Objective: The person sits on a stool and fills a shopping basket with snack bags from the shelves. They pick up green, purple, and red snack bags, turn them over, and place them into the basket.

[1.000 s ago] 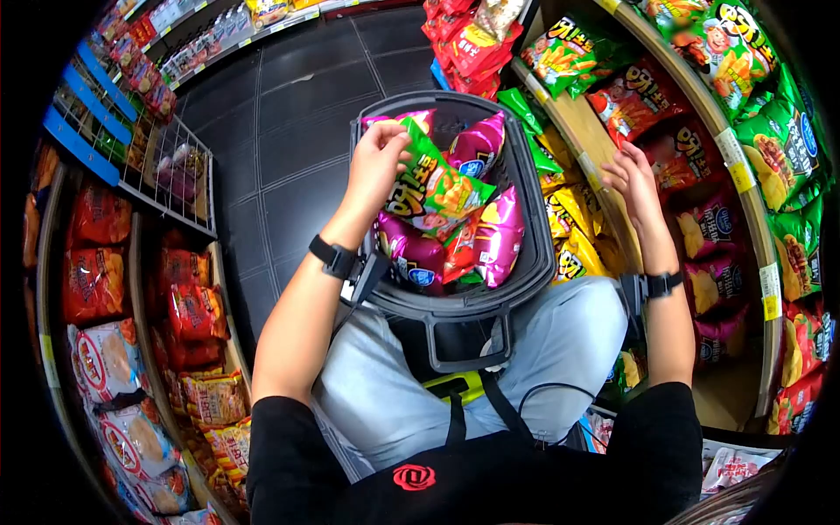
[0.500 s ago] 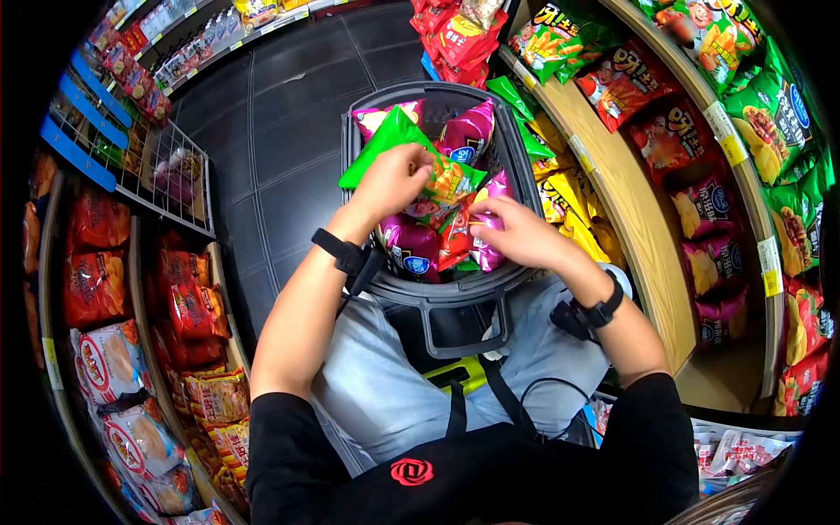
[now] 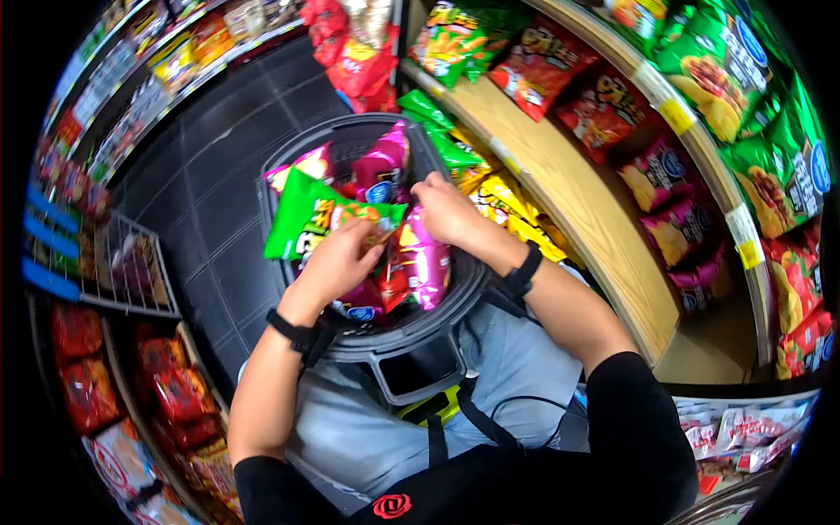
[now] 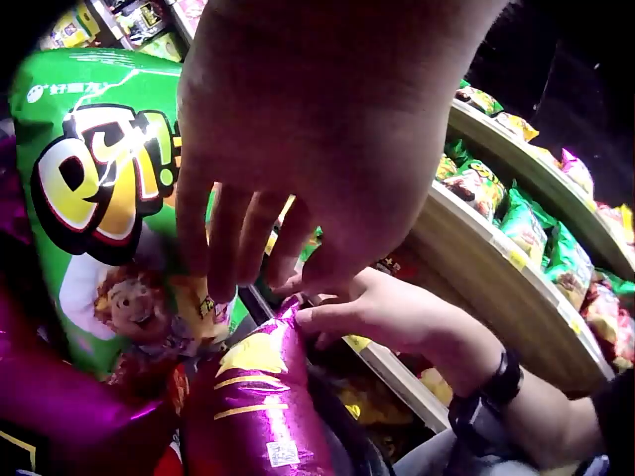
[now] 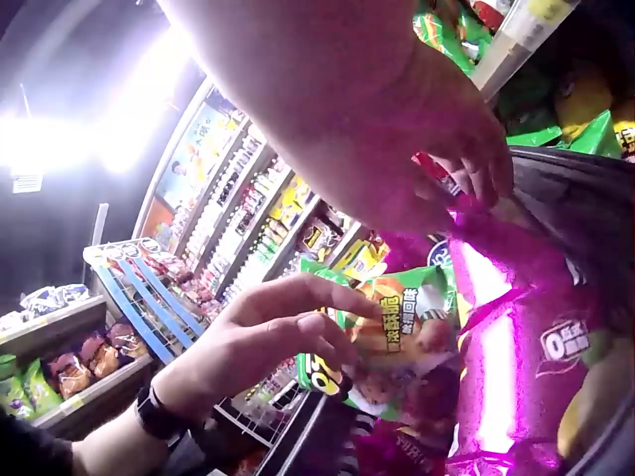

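My left-wrist view shows, plainer than head, the right hand (image 4: 372, 307) pinching the purple bag (image 4: 283, 397); left hand (image 3: 337, 262) loose-fingered; floor (image 3: 210, 192) at ten o'clock beyond the basket rim (image 3: 411, 337).

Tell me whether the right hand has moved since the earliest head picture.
Yes: against the wooden shelf, the right hand has moved left, away from it, to a purple bag in the basket.

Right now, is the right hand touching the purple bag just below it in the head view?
Touching: the left wrist view shows the right hand pinching that purple bag by its top corner.
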Demonstrator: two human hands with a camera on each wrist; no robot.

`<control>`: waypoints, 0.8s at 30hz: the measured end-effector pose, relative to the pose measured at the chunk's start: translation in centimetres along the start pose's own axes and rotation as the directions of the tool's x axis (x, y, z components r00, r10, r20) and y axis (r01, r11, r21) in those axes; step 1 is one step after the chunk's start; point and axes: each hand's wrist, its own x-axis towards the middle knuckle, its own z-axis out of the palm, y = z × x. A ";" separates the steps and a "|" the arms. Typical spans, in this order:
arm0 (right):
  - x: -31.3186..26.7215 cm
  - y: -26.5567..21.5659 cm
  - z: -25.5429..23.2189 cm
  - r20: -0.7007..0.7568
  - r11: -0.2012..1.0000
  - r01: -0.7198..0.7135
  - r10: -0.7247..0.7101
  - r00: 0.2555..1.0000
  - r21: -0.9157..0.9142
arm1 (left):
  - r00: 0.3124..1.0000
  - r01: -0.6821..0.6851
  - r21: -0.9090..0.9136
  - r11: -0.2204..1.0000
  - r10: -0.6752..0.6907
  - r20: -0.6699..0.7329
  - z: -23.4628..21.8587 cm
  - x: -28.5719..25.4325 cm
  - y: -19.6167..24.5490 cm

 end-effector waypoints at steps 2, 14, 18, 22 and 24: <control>0.6 0.5 -0.2 0.109 0.997 -0.043 0.050 0.993 -0.061 | 0.997 0.069 -0.049 0.996 -0.067 0.039 -0.2 0.3 1.5; -0.2 -1.1 -0.1 0.163 0.978 -0.132 0.106 0.981 0.160 | 0.946 0.296 -0.165 0.941 -0.265 0.190 3.6 0.8 0.6; 1.0 -0.6 0.3 0.268 0.940 -0.190 0.112 0.957 0.283 | 0.961 0.254 -0.227 0.940 -0.219 0.168 5.6 0.3 -1.3; 1.1 0.3 1.2 0.303 0.973 -0.164 0.109 0.947 0.163 | 0.912 0.375 -0.179 0.910 -0.326 0.250 5.7 0.9 -0.4; 0.9 0.5 1.3 0.345 0.982 -0.163 0.123 0.931 0.090 | 0.912 0.377 -0.193 0.906 -0.326 0.250 6.0 0.4 -0.4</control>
